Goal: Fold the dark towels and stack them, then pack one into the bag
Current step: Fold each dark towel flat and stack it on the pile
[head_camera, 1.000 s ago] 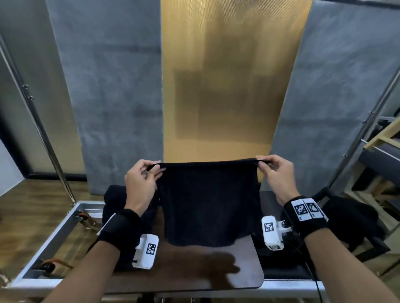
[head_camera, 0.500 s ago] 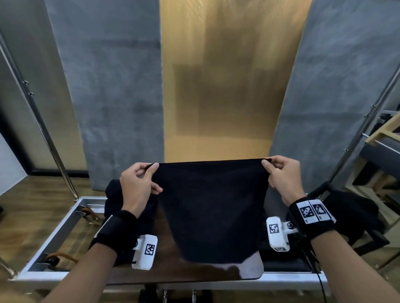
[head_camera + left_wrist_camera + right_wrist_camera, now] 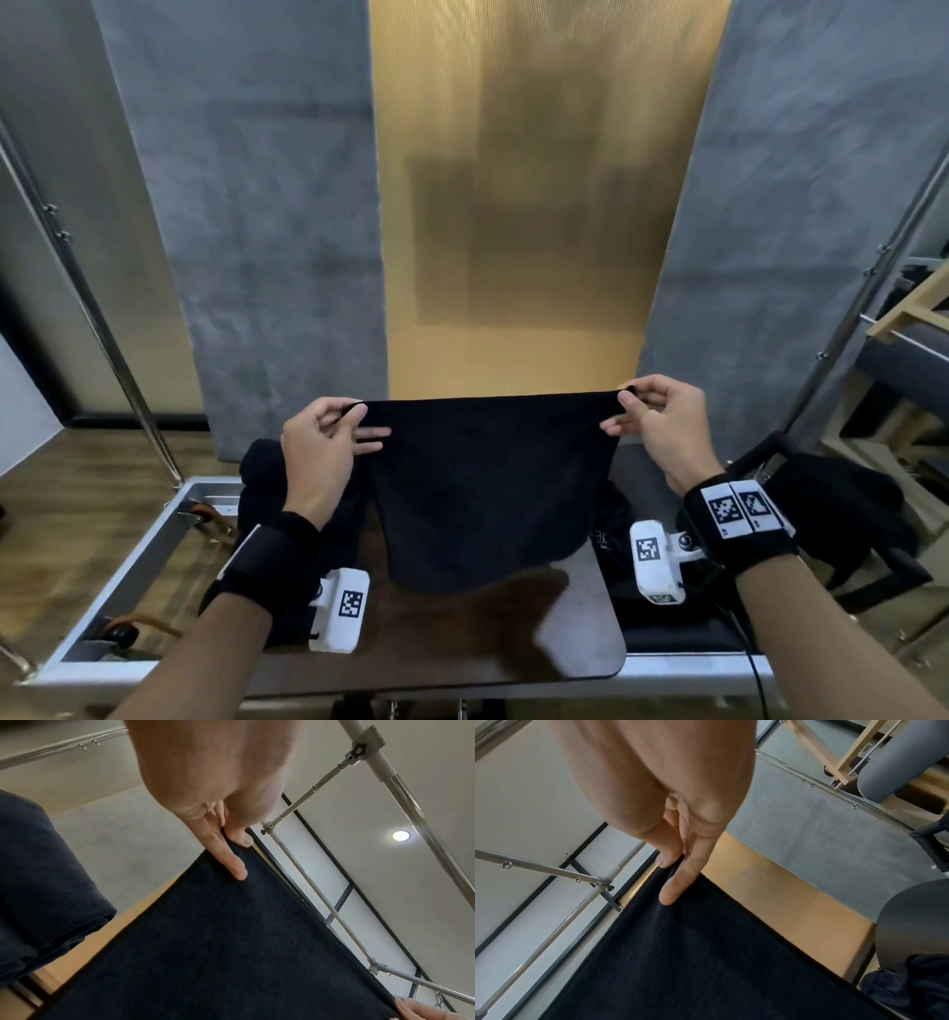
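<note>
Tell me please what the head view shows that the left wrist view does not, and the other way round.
Only the head view shows the table, the towel's hanging lower edge above it, and the whole right hand pinching its corner. Only the left wrist view shows a ceiling lamp and how the left hand's thumb and finger clamp the towel's corner. Both show the towel held by the left hand and a dark pile beside it.

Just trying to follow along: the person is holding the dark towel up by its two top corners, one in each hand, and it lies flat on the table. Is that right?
Not quite. The dark towel does not lie flat: it hangs in the air above the table, stretched between the left hand and the right hand, each pinching a top corner. The head view shows it, with the towel's shadow on the tabletop.
</note>
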